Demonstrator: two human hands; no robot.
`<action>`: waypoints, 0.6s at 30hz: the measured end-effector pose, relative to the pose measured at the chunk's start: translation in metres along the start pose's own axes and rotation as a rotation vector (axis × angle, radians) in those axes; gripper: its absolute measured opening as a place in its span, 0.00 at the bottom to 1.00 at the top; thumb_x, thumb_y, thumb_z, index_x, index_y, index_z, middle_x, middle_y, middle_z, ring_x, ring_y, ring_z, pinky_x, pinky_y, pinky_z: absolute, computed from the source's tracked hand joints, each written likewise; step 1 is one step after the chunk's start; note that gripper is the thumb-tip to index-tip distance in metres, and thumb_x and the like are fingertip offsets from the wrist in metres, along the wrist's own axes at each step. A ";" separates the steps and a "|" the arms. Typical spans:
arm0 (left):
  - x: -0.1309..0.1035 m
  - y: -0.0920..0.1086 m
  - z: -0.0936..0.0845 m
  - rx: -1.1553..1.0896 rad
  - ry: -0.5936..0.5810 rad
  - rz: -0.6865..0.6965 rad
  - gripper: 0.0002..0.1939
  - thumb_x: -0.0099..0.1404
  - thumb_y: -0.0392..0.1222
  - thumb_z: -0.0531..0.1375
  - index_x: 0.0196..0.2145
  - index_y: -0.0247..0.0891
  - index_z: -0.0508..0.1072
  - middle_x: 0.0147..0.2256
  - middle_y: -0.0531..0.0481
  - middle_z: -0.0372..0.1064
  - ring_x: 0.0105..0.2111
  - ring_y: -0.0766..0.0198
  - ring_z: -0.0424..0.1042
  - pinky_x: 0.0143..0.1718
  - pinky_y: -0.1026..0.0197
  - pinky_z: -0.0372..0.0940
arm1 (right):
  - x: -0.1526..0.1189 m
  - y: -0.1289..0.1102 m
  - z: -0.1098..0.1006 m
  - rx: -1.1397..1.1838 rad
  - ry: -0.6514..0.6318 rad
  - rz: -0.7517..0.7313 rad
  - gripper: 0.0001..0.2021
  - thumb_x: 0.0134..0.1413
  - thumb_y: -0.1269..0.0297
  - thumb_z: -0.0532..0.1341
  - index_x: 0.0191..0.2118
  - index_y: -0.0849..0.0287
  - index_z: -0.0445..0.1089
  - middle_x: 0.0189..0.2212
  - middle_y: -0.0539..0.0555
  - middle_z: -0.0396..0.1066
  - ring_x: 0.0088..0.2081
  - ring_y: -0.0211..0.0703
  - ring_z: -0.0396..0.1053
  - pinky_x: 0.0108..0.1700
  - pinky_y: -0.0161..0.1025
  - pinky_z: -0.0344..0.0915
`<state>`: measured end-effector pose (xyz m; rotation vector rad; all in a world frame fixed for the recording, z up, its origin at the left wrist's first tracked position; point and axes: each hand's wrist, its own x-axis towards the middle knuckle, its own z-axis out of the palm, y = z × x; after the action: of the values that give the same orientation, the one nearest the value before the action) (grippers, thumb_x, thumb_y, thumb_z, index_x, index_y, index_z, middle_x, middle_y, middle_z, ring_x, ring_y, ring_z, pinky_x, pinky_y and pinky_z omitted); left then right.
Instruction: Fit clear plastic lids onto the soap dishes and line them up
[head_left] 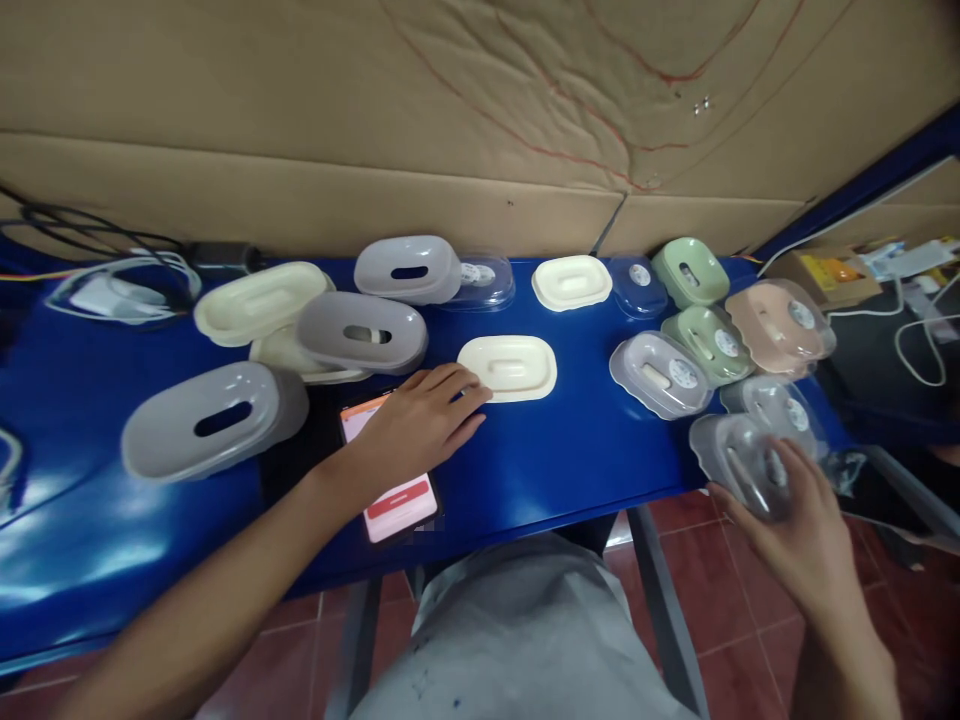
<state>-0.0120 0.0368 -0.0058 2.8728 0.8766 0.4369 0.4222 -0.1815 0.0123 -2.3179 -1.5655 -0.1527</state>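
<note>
My left hand (424, 420) reaches over a lit phone (401, 508), its fingertips at the left edge of a cream oval tray (517, 368); its fingers are slightly spread and it holds nothing. At the right, my right hand (802, 520) is wrapped round a grey box with a clear lid (739, 460) near the table's front edge. Beside that box are another lidded grey box (772, 405) and a lidded lilac box (660, 375). Grey oval covers with slots (217, 420) stand at the left, near a cream tray (262, 300).
The blue table (525, 460) also bears a second cream tray (571, 282), green boxes (690, 270) and a peach box (776, 325). Cables and a white adapter (120, 298) lie at the back left. Cardboard (300, 190) lines the back; a carton (832, 277) is far right.
</note>
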 end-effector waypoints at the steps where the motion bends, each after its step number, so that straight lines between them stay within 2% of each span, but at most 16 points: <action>1: 0.000 0.000 0.000 0.001 0.003 -0.002 0.12 0.80 0.40 0.56 0.54 0.39 0.76 0.53 0.40 0.77 0.57 0.48 0.75 0.56 0.45 0.74 | -0.002 -0.001 0.005 0.017 -0.026 -0.017 0.44 0.55 0.34 0.69 0.75 0.26 0.56 0.71 0.55 0.66 0.70 0.71 0.67 0.67 0.70 0.70; 6: 0.001 0.000 0.000 0.006 0.001 -0.002 0.12 0.80 0.40 0.56 0.54 0.38 0.77 0.52 0.40 0.78 0.56 0.47 0.76 0.55 0.44 0.75 | 0.016 -0.012 0.027 0.040 -0.033 -0.170 0.41 0.63 0.44 0.68 0.77 0.36 0.54 0.75 0.62 0.60 0.73 0.73 0.63 0.69 0.72 0.66; 9: 0.000 0.000 0.001 0.037 0.003 0.015 0.12 0.81 0.40 0.56 0.54 0.37 0.76 0.53 0.39 0.78 0.56 0.46 0.76 0.55 0.44 0.75 | 0.029 -0.013 0.030 0.025 -0.048 -0.223 0.43 0.63 0.45 0.68 0.78 0.35 0.52 0.75 0.63 0.59 0.73 0.75 0.62 0.68 0.74 0.64; 12: 0.000 0.000 0.000 0.031 -0.002 0.018 0.12 0.80 0.40 0.56 0.55 0.36 0.76 0.53 0.39 0.77 0.57 0.46 0.76 0.56 0.44 0.74 | 0.040 -0.014 0.023 0.052 -0.117 -0.233 0.42 0.64 0.43 0.66 0.78 0.34 0.51 0.77 0.62 0.56 0.75 0.73 0.59 0.70 0.73 0.62; 14: -0.001 0.000 -0.001 0.016 -0.011 0.013 0.12 0.80 0.40 0.57 0.55 0.37 0.76 0.54 0.39 0.77 0.58 0.47 0.75 0.57 0.44 0.74 | 0.052 -0.017 0.013 0.077 -0.123 -0.237 0.37 0.67 0.44 0.62 0.78 0.38 0.54 0.77 0.61 0.55 0.77 0.67 0.56 0.73 0.68 0.60; 16: -0.001 0.001 -0.002 0.018 -0.016 0.010 0.12 0.80 0.40 0.57 0.56 0.37 0.76 0.54 0.39 0.77 0.58 0.47 0.75 0.57 0.45 0.74 | 0.074 -0.024 0.003 0.102 -0.049 -0.257 0.32 0.71 0.45 0.58 0.75 0.44 0.60 0.76 0.62 0.59 0.77 0.61 0.56 0.75 0.61 0.58; 18: -0.001 0.002 -0.002 0.034 -0.022 0.009 0.11 0.80 0.40 0.58 0.55 0.36 0.75 0.54 0.40 0.77 0.58 0.47 0.75 0.56 0.46 0.73 | 0.106 -0.034 -0.002 0.137 0.040 -0.299 0.27 0.73 0.47 0.57 0.70 0.51 0.68 0.71 0.64 0.67 0.74 0.57 0.62 0.74 0.55 0.59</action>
<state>-0.0123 0.0351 -0.0033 2.9080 0.8764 0.3947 0.4321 -0.0778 0.0503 -1.9576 -1.8338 -0.1568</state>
